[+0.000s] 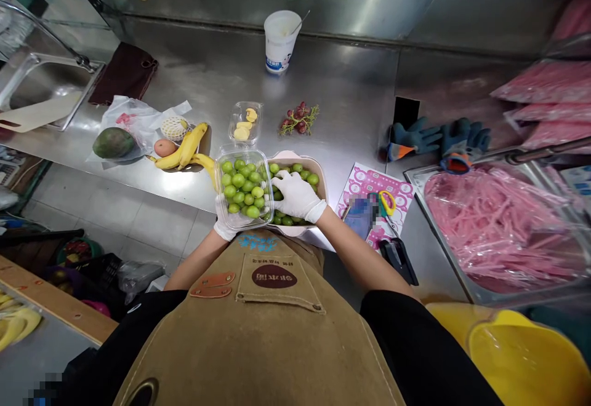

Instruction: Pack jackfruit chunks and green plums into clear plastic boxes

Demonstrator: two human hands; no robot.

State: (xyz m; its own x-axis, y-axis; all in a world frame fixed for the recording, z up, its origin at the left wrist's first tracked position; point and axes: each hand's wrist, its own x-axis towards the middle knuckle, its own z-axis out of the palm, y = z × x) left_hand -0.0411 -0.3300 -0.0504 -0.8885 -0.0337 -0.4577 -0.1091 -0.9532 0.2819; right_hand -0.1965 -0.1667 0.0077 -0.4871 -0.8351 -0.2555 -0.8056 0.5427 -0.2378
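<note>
My left hand (224, 221), in a white glove, holds up a clear plastic box (241, 189) full of small green grapes, gripping it from below at its near corner. My right hand (296, 197), also in a white glove, rests on loose green grapes (295, 175) in a pale pink bowl (318, 175), with the fingers curled over them. The box overlaps the bowl's left side and hides part of it. Both hands are over the steel counter (258, 86).
On the counter are bananas, a mango on a plastic bag, a peach-coloured fruit, a small box of yellow pieces, red grapes, a paper cup, blue work gloves and a printed pink sheet. A tray of pink wrapped straws stands at right, with a sink at far left.
</note>
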